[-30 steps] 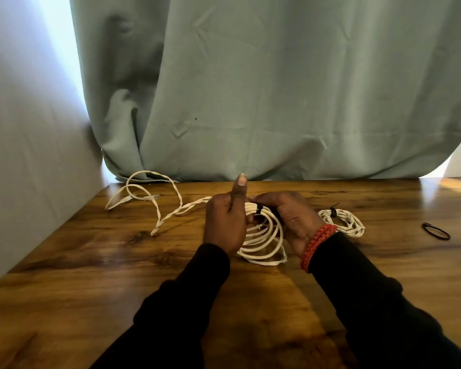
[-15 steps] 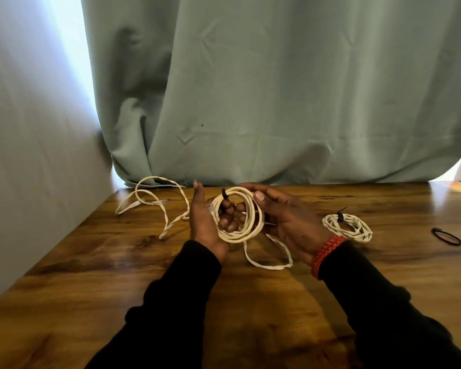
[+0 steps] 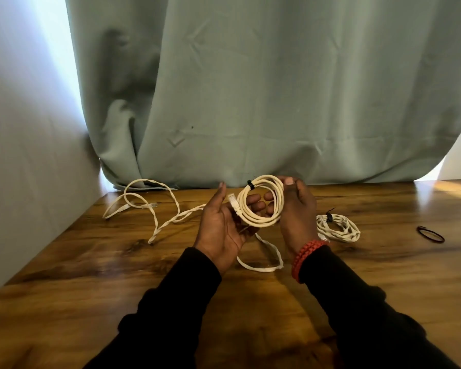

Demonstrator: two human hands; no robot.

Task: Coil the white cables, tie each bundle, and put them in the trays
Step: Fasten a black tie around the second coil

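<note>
A white cable coil (image 3: pixel 261 218) with a black tie at its top is held upright above the wooden table (image 3: pixel 117 275). My left hand (image 3: pixel 221 230) cups its left side near a plug, fingers reaching through the ring. My right hand (image 3: pixel 296 211) grips its right side, thumb on top. A loose loop of flat white cable (image 3: pixel 261 265) lies on the table below my hands. A second tied white bundle (image 3: pixel 338 227) rests on the table just right of my right wrist. A loose, twisted white cable (image 3: pixel 155 209) sprawls at the back left. No tray is in view.
A black elastic band (image 3: pixel 430 233) lies on the table at the far right. A pale green curtain (image 3: pixel 250 89) hangs along the table's back edge. A white wall (image 3: pixel 24 155) borders the left side.
The coil was lifted off the table and turned upright between both hands, and it now looks rounder and tighter. The camera view shifted slightly.
</note>
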